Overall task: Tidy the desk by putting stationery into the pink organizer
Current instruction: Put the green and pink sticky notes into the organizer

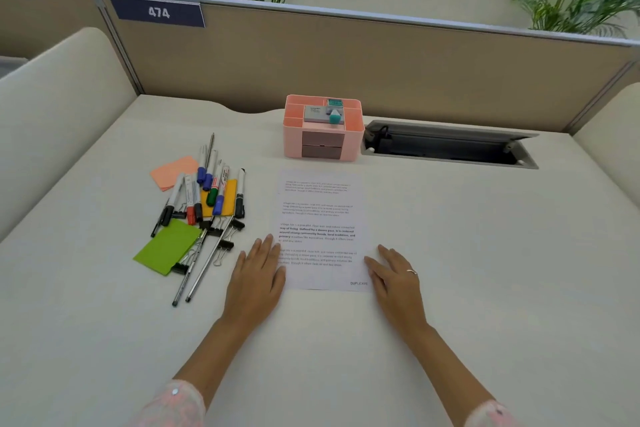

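Pens and markers (207, 191) are lying heaped on the tabletop (450, 253) at left — left hand (258, 274) and right hand (394, 274) are resting flat, fingers spread, flanking the printed sheet (320, 218) — pink organizer (323, 128) is sitting just behind it.

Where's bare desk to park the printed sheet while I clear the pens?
Free: the wide patch right of the printed sheet, below the cable hatch; also the near strip in front of both hands. Crowded: left of the sheet, where markers, sticky notes and binder clips pile up beside the left hand.
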Action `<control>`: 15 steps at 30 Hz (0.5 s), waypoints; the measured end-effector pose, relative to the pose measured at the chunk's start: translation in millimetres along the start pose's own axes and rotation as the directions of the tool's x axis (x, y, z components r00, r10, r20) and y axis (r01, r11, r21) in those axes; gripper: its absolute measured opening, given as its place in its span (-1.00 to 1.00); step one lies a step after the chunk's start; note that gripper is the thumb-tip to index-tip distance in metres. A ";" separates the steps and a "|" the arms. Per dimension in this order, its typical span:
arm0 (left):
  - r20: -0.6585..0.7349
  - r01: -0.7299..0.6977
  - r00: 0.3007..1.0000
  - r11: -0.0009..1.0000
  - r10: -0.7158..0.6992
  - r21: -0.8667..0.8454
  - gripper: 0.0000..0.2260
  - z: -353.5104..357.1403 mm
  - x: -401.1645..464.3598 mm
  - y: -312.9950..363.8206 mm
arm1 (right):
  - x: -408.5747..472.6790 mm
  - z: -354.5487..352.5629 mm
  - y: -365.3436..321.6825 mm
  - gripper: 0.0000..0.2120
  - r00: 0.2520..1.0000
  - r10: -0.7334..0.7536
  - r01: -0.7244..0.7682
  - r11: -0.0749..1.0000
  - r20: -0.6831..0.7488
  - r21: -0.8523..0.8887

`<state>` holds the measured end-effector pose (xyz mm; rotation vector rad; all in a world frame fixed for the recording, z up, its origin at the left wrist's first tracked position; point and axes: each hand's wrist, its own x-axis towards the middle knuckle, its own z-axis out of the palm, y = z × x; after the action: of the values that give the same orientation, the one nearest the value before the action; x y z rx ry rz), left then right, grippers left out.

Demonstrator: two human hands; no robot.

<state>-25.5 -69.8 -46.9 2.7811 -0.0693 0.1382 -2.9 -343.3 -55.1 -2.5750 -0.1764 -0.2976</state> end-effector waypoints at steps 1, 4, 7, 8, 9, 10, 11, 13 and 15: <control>0.000 0.002 1.000 1.000 -0.002 0.008 -0.48 -0.3 -0.2 0.6 | -0.3 -1.1 -1.2 -0.74 1.000 0.012 -0.012 1.000 0.005 0.000; -0.001 0.005 1.000 1.000 -0.005 0.024 -0.50 -0.5 -0.8 2.1 | -1.9 -3.6 -3.5 -0.73 0.999 0.028 -0.028 1.000 0.027 0.011; -0.004 0.000 1.000 1.000 0.000 0.016 -0.48 -0.1 -1.7 1.9 | -2.6 -7.5 -6.1 -0.71 0.999 0.044 -0.045 0.999 0.028 0.017; -0.006 0.000 1.000 1.000 0.000 0.012 -0.47 0.3 -2.0 1.7 | -2.8 -8.4 -6.6 -0.70 0.999 0.045 -0.046 0.999 0.029 0.022; -0.009 0.000 1.000 1.000 0.000 0.004 -0.46 1.1 -2.0 1.5 | -3.0 -9.3 -6.5 -0.69 0.999 0.039 -0.040 0.999 0.026 0.030; -0.012 0.004 1.000 1.000 -0.004 -0.007 -0.45 1.3 -2.2 1.7 | -3.0 -10.3 -6.2 -0.68 0.999 0.029 -0.030 0.999 0.017 0.044; -0.016 0.009 1.000 1.000 -0.009 -0.022 -0.44 1.6 -2.3 1.7 | -2.8 -11.9 -6.8 -0.67 1.000 0.025 -0.025 0.998 0.009 0.062; -0.022 0.016 1.000 0.998 -0.017 -0.060 -0.41 1.9 -3.0 1.1 | -2.7 -15.2 -9.4 -0.66 0.999 0.042 -0.044 0.994 0.014 0.101; -0.026 0.022 0.999 0.992 -0.026 -0.127 -0.39 0.4 -3.7 0.5 | -2.3 -17.4 -11.6 -0.66 0.997 0.074 -0.074 0.986 0.006 0.148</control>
<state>-29.2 -70.3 -47.5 2.6515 -0.0364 0.1599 -10.4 -342.8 -35.5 -2.4276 -0.0984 -0.2467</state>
